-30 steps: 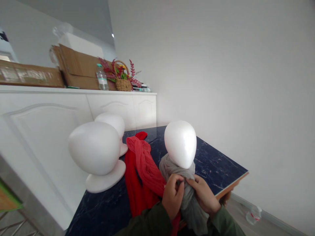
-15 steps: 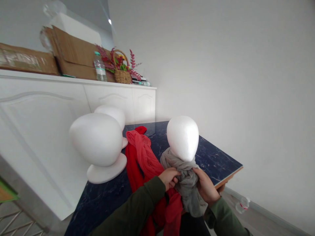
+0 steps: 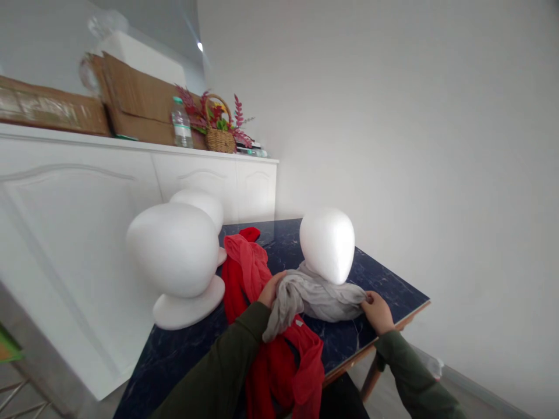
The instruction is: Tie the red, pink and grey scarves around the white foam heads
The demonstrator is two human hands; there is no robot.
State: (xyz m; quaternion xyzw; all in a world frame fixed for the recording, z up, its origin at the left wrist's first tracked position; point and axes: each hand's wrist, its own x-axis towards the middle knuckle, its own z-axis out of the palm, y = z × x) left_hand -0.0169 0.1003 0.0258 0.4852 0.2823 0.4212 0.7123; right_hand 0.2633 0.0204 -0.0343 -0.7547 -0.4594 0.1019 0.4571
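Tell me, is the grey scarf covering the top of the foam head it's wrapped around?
No, the grey scarf lies around the base of the foam head, pulled outward by the left hand and right hand, leaving the top bare.

We see a bright, evenly lit room with soft daylight and only faint shadows under the foam heads. A small glare spot shines on the upper wall. The wide lens bends the cabinet at the left edge, and the boxes look slightly blurred.
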